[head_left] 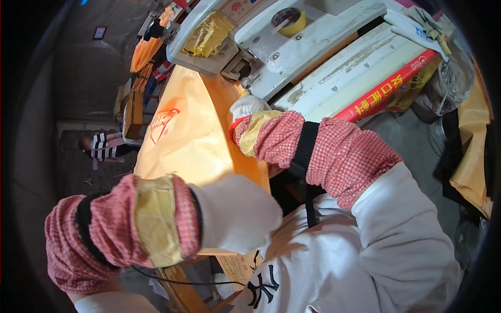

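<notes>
A large orange woven sack (193,125) with a red printed drawing spreads out below the head of a white sewing machine (313,47). Its upper edge reaches up to the machine's metal presser foot (242,68). My right hand (250,107), in a white glove, is closed at the right side of the sack, close to the foot. Over the sack's near edge is my left hand (237,214), also in a white glove and slightly blurred. The left fingers are turned away and hidden. Red checked sleeve covers with yellow patches wrap both forearms.
A roll of tape (289,22) and a yellow cloth (209,34) rest on the machine. Gloves (417,31) lie at its right end, above a plastic bag (446,86). More orange sacking (472,151) hangs at the right. Far left is another person (107,146) in a striped top.
</notes>
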Tool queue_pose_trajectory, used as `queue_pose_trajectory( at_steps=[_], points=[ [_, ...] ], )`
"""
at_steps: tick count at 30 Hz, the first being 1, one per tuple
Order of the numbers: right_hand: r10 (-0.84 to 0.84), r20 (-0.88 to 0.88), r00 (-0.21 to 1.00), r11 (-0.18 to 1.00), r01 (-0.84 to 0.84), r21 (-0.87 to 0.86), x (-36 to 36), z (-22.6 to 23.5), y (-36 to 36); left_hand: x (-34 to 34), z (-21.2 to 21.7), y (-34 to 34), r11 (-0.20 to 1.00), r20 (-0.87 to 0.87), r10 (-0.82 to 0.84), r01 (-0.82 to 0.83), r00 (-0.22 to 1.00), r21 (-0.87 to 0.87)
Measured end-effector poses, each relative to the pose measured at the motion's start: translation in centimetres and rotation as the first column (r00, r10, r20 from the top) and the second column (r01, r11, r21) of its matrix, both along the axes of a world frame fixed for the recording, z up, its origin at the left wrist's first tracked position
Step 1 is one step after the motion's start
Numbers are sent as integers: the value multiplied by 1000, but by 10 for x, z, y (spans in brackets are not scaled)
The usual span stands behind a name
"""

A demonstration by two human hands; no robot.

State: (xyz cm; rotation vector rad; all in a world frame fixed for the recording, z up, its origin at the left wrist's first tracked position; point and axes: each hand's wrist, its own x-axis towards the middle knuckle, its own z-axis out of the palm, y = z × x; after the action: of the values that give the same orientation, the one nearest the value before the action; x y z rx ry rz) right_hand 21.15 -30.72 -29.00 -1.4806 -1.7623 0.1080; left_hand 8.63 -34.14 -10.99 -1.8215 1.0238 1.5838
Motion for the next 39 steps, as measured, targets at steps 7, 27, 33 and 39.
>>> queue_pose_trajectory(
  at_steps=[7,27,33,39],
  points=[
    [-500,-72,863,831,454,-322,-28,15,-21,-10,6,-16,952,249,-55,126,967,-279],
    [-945,111,308,178,769,-615,-50,32,-57,-13,-51,37,618,423,26,318,906,-719],
    [-928,-129,349,362,766,-531,-12,28,-51,66,-71,76,846,661,138,259,737,-465],
    [374,-760,-531,927,217,305,2,1,-39,145,-82,117,945,792,239,52,562,-322]
  ],
)
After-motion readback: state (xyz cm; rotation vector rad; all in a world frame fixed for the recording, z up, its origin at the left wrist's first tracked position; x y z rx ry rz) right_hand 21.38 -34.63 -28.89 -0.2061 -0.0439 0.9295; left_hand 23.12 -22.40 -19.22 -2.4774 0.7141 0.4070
